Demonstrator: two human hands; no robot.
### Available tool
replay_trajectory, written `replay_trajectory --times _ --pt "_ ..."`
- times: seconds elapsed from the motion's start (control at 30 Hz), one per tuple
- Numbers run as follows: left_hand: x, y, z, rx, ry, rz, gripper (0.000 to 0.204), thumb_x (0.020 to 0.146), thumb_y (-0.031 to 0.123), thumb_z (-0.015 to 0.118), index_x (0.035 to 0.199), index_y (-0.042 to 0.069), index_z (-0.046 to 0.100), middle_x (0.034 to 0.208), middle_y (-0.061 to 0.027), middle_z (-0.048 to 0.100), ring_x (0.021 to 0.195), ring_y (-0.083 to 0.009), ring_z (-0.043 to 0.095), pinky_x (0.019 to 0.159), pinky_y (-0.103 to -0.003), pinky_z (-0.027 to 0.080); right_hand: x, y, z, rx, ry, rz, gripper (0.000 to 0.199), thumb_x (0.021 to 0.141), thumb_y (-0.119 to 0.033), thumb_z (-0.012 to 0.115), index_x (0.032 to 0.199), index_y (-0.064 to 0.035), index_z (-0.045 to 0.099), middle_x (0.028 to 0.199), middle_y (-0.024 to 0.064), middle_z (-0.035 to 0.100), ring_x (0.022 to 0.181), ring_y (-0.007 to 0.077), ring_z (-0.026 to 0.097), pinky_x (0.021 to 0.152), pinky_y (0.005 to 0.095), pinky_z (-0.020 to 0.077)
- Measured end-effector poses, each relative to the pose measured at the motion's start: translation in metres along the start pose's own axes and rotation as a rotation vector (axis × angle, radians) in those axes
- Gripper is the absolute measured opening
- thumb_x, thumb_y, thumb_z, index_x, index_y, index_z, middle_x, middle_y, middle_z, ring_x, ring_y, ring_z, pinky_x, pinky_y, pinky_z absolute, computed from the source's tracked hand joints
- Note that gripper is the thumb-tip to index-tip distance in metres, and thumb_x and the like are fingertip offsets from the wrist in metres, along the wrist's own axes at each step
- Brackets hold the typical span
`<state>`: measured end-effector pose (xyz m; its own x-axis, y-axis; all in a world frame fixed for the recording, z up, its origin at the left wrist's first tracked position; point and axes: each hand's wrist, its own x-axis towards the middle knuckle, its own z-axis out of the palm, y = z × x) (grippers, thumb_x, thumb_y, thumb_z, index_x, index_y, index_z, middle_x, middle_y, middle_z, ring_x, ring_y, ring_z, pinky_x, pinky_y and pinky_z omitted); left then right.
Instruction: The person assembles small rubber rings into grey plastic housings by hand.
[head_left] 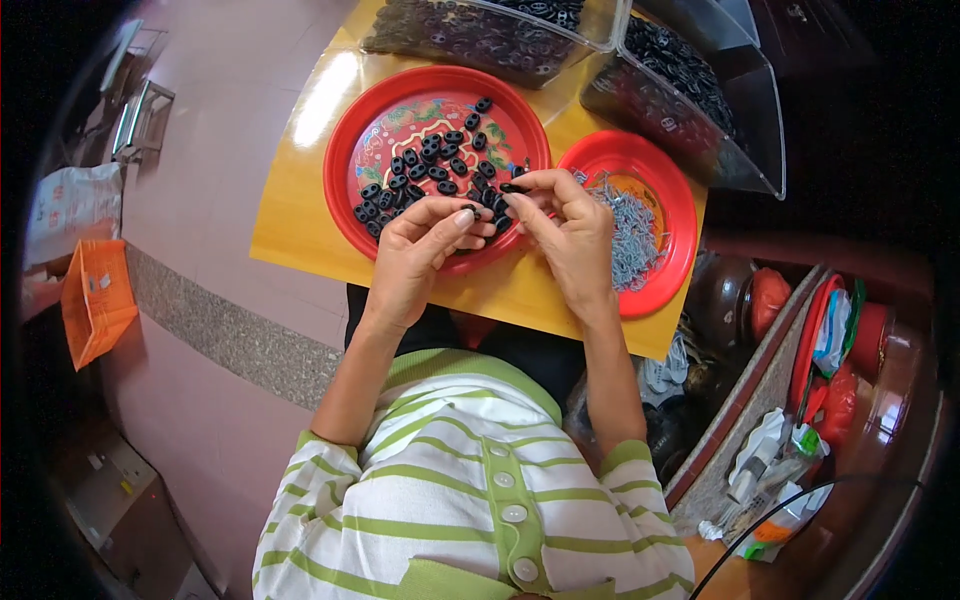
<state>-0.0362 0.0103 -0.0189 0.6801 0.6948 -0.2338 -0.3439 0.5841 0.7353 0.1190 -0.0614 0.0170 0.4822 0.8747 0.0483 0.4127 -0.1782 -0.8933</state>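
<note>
Over the near edge of a large red tray [337, 165], my left hand [412, 248] pinches a small black plastic piece [470, 211] between thumb and fingers. My right hand [568, 228] is close beside it, its thumb and forefinger closed on another small black piece [513, 188]. The two hands are slightly apart. Many black oval pieces with two holes [438, 173] lie loose in the tray, some hidden behind my fingers. To the right, a smaller red plate [684, 205] holds a heap of small silver screws [633, 243].
Two clear plastic bins of black parts stand at the table's far side, one behind the tray [480, 45] and one at the right [690, 110]. The yellow table [290, 225] ends just before my lap. An orange bag [100, 300] stands on the floor at left; shelves with bags are at right.
</note>
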Motion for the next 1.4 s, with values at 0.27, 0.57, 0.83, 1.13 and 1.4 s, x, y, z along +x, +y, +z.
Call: replay_trajectory --times 0.27,0.57,0.83,1.13,1.4 --pt "-0.009 0.003 0.025 0.038 -0.008 0.045 0.015 0.09 0.007 0.056 0.102 -0.001 0.06 0.114 -0.0135 0.061 0.099 -0.0178 0.062 0.088 -0.029 0.049 -0.026 -0.005 -0.001 0.091 0.19 -0.079 0.013 0.08 0.0 0.068 0.093 -0.0012 0.065 0.08 0.0029 0.066 0.066 0.0049 0.06 0.057 0.0199 0.0483" --pt "-0.014 -0.008 0.032 -0.031 0.004 0.045 0.015 0.09 0.006 0.056 0.102 -0.002 0.06 0.114 -0.016 0.061 0.1 -0.0185 0.062 0.092 -0.032 0.049 -0.042 -0.006 -0.009 0.088 0.175 -0.103 0.014 0.083 0.0 0.064 0.097 0.0005 0.064 0.084 0.0063 0.068 0.07 0.0073 0.063 0.061 0.0218 0.0512" --pt "-0.014 -0.011 0.039 0.001 -0.015 0.014 0.016 0.09 0.008 0.058 0.102 -0.001 0.06 0.11 -0.0127 0.063 0.097 -0.0161 0.063 0.089 -0.03 0.049 -0.045 -0.001 -0.011 0.445 0.153 0.057 0.014 0.086 0.0 0.061 0.1 0.002 0.063 0.094 0.0059 0.065 0.078 0.007 0.062 0.064 0.0196 0.0502" --pt "-0.015 -0.013 0.04 -0.034 -0.024 -0.031 0.017 0.089 0.009 0.058 0.102 -0.001 0.06 0.105 -0.0123 0.065 0.094 -0.0159 0.064 0.085 -0.029 0.051 -0.049 0.003 -0.019 0.211 0.161 -0.027 0.014 0.084 -0.001 0.063 0.098 0.0003 0.065 0.09 0.0044 0.066 0.074 0.0068 0.06 0.061 0.0201 0.0496" --pt "-0.012 -0.016 0.039 -0.025 -0.031 -0.019 0.015 0.089 0.008 0.058 0.101 -0.001 0.06 0.099 -0.0128 0.066 0.093 -0.0181 0.064 0.086 -0.03 0.052 -0.049 0.01 -0.023 0.781 0.077 0.2 0.018 0.085 -0.004 0.064 0.101 0.0033 0.063 0.089 0.0051 0.065 0.072 0.0074 0.06 0.059 0.0202 0.0522"
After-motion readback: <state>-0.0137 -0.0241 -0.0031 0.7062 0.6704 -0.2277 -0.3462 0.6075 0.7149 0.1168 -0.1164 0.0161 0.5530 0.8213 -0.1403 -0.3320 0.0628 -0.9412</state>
